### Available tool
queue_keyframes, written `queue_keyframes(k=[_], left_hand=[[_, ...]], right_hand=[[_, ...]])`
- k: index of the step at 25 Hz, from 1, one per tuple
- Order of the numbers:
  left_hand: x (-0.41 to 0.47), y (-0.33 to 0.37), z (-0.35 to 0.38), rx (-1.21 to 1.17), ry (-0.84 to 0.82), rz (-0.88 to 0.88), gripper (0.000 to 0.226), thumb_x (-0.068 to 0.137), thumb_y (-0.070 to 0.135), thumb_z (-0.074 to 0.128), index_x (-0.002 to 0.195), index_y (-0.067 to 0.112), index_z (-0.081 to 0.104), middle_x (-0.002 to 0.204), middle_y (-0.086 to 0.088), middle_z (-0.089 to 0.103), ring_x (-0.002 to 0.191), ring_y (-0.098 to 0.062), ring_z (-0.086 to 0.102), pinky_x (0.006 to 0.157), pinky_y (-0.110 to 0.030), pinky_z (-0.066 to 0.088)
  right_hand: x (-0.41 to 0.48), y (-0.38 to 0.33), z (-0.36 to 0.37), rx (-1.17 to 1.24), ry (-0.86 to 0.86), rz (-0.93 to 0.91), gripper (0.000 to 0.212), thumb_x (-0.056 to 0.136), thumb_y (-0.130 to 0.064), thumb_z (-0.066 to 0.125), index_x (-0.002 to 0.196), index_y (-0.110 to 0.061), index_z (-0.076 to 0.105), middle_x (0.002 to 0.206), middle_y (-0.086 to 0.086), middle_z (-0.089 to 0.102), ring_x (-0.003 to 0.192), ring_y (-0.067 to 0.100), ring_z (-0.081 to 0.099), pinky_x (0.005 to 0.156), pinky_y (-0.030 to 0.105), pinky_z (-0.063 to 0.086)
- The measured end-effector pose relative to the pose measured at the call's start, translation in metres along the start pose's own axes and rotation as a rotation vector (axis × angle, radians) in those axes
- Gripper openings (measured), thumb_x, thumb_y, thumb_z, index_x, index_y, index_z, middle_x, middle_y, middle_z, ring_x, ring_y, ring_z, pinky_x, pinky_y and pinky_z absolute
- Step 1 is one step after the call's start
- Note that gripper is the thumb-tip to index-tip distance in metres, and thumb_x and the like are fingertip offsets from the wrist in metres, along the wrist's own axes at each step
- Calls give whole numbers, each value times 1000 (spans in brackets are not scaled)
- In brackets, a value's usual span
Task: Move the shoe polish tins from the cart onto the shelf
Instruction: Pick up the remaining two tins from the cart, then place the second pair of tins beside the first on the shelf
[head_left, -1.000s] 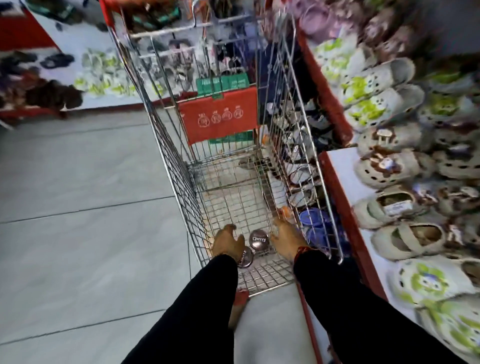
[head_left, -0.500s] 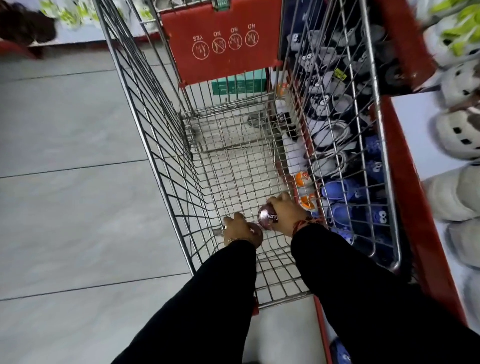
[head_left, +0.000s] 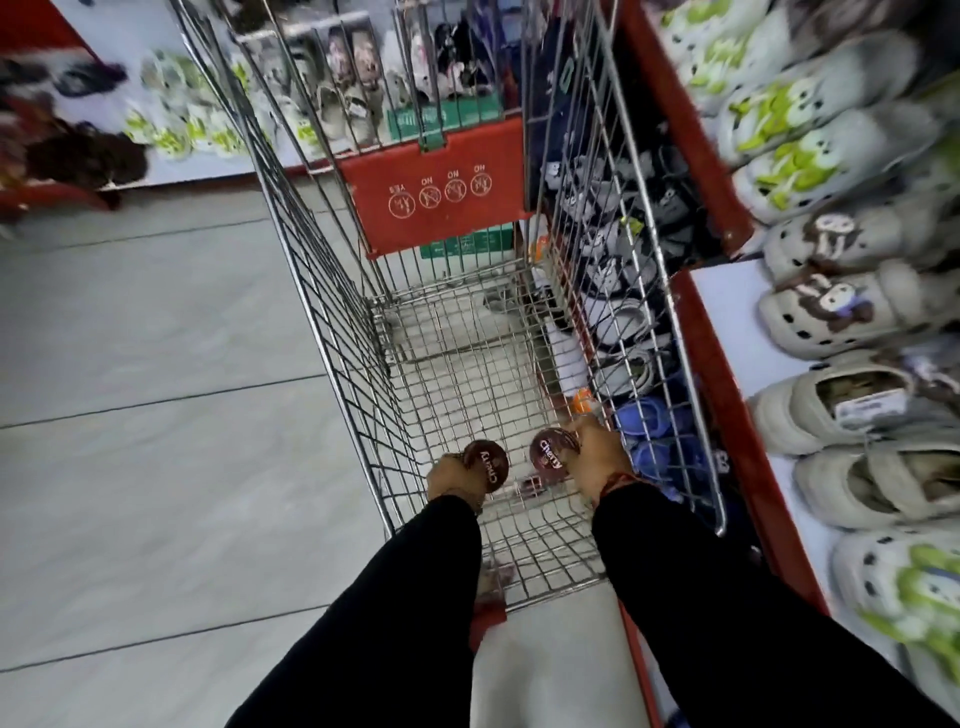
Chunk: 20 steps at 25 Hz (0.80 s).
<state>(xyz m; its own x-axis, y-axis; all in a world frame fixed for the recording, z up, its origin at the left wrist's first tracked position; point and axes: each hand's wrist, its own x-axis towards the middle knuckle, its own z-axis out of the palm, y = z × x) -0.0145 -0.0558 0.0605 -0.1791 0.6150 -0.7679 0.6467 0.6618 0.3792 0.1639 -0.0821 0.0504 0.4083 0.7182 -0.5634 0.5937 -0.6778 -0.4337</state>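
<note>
Both hands are now clear of the cart floor with a tin apiece, where half a second ago they were pressed low on the mesh, the left one covering its tin. The left hand (head_left: 451, 477) has its fingers curled round the rim of the left tin (head_left: 487, 461), lid facing up so the "Cherry" lettering shows; the right hand (head_left: 597, 456) pinches the right tin (head_left: 554, 450) at its edge in the same way, lid up. Neither hand is spread open; each is closed on its tin. That suggests the pick-up is done and the carry to the shelf (head_left: 727, 296) comes next. Something small and reddish lies on the mesh between the hands, too blurred to name; it may be another tin. The cart (head_left: 332, 291) hems the hands in: tall wire sides to left and right, a red flap (head_left: 441, 187) at the far end, and the near rim below the sleeves. The way out is straight up, then right over the side wire. The shelf, edged in red, sits just beside the cart on that side, but pale clogs (head_left: 831, 306) cover most of it, with a bare strip near the edge. Blue clogs (head_left: 644, 415) show through the wire on a lower level by the right hand.
</note>
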Motion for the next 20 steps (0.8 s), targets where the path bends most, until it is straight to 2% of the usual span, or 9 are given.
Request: queue_keyframes(k=[3, 6, 8, 10, 12, 15, 17, 19, 20], left_hand=[[-31, 20, -22, -243, 28, 57, 40, 86, 27, 62, 108, -5, 71, 105, -25, 73, 102, -38, 69, 83, -34, 55], [-66, 40, -39, -427, 26, 135, 47, 75, 32, 64, 106, -4, 70, 108, -27, 72, 102, -42, 69, 90, -49, 57], [-85, 55, -48, -514, 4, 199, 48, 73, 33, 63, 105, -3, 69, 110, -25, 71, 105, -40, 68, 91, -51, 57], [-135, 80, -68, -574, -5, 277, 35, 77, 30, 64, 101, 4, 70, 104, -18, 70, 106, -37, 68, 94, -51, 56], [-171, 99, -80, -606, -23, 362, 18, 81, 28, 64, 88, 12, 65, 94, -13, 67, 101, -36, 68, 93, -51, 56], [-229, 125, -95, -637, -83, 509, 20, 75, 35, 64, 75, 15, 64, 89, -12, 70, 98, -39, 70, 95, -53, 55], [-269, 141, -105, -653, -138, 587, 20, 78, 35, 66, 81, 15, 66, 91, -12, 71, 91, -32, 70, 95, -46, 54], [-317, 154, -113, -662, -193, 682, 11, 88, 25, 64, 84, 15, 67, 88, -10, 69, 83, -24, 64, 86, -39, 52], [-341, 160, -115, -659, -217, 731, 11, 90, 21, 63, 90, 12, 70, 90, -11, 70, 80, -21, 62, 82, -35, 52]], right_hand=[[-25, -13, -32, 249, 103, 36, 35, 84, -22, 70, 115, -6, 69, 113, 18, 73, 107, 32, 69, 95, 38, 54], [-57, -34, -76, 474, 196, 97, 32, 79, -16, 75, 109, -4, 72, 107, 17, 76, 99, 32, 72, 89, 37, 57], [-80, -48, -109, 592, 236, 93, 32, 77, -13, 76, 108, -5, 72, 105, 14, 76, 94, 30, 73, 88, 43, 59], [-110, -58, -145, 696, 282, 66, 31, 76, -14, 76, 105, -6, 73, 100, 12, 76, 92, 31, 73, 88, 47, 59], [-140, -64, -178, 780, 326, 16, 31, 73, -20, 77, 102, -8, 75, 92, 7, 75, 89, 28, 73, 88, 46, 59], [-193, -59, -226, 860, 423, -63, 27, 63, -34, 76, 84, -18, 76, 91, 8, 78, 90, 28, 74, 89, 51, 58], [-230, -58, -256, 900, 494, -119, 23, 75, -22, 74, 96, -13, 74, 98, 14, 76, 94, 30, 73, 87, 48, 59], [-270, -52, -288, 945, 575, -144, 31, 84, -11, 69, 114, -2, 68, 105, 16, 72, 97, 30, 71, 84, 43, 61], [-289, -46, -303, 963, 624, -153, 34, 85, -10, 69, 117, -2, 67, 106, 15, 72, 97, 29, 71, 85, 44, 61]])
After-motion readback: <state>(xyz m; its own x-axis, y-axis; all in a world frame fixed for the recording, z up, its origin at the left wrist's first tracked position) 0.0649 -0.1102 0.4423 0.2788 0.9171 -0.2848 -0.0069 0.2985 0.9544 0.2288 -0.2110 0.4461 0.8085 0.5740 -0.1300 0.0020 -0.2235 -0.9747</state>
